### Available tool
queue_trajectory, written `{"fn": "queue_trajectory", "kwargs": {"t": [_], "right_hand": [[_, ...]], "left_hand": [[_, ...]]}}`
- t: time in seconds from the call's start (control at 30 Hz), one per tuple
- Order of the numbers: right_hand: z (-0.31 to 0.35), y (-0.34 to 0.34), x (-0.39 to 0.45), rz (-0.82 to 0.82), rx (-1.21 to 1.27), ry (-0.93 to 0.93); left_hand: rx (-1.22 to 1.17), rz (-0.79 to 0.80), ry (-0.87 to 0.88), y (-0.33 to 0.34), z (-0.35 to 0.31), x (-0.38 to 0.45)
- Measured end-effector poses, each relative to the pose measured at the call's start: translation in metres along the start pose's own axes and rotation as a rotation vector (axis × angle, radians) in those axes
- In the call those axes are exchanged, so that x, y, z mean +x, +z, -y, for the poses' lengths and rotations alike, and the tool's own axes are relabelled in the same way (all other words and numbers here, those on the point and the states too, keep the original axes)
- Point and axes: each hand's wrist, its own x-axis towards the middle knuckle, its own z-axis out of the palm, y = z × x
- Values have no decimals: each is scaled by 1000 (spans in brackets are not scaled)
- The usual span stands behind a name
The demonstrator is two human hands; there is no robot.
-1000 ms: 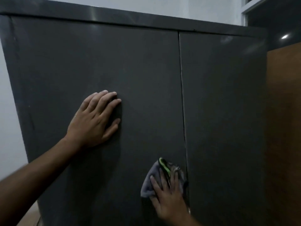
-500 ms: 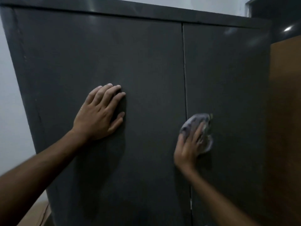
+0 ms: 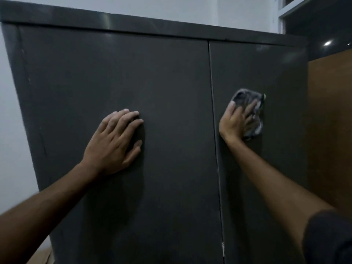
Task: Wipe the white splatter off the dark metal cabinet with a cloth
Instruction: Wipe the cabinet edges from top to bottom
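This looks like a plain indoor room, perhaps a home or a small office storeroom; which one cannot be told. A dark metal cabinet (image 3: 152, 92) with two flat doors stands under the left hand (image 3: 114, 141). A bare white wall (image 3: 11, 130) runs behind and to the left of that hand. A brown wooden panel (image 3: 329, 121) stands right of the right hand (image 3: 236, 122), below a white-framed window (image 3: 282, 16).

A white wall (image 3: 11, 130) behind, a brown wooden panel (image 3: 329, 121) at right.
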Motion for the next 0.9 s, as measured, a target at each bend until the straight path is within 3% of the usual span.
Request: {"fn": "queue_trajectory", "kwargs": {"t": [0.2,0.33,0.4,0.47,0.57,0.63,0.73,0.8,0.83,0.9], "right_hand": [[174,6,15,4,26,-255],[285,26,-65,-4,-43,-533],[322,40,-128,49,-84,-824],[332,51,-182,166,-179,-1243],[284,54,-185,202,-171,-1730],[245,50,-149,138,-93,-1682],[228,40,-100,49,-7,-1129],[259,36,-91,15,-2,-786],[283,35,-94,16,7,-715],[334,35,-107,31,12,-765]], "left_hand": [[-31,-55,-31,-27,27,-17],[23,-64,-101,-48,63,-51],[33,-63,-115,-53,78,-69],[69,-53,-103,-55,95,-90],[118,-10,-47,-55,117,-119],[121,26,13,-54,127,-129],[91,97,48,-58,137,-137],[71,149,44,-61,142,-142],[68,165,42,-61,143,-145],[67,179,32,-58,144,-149]]}}
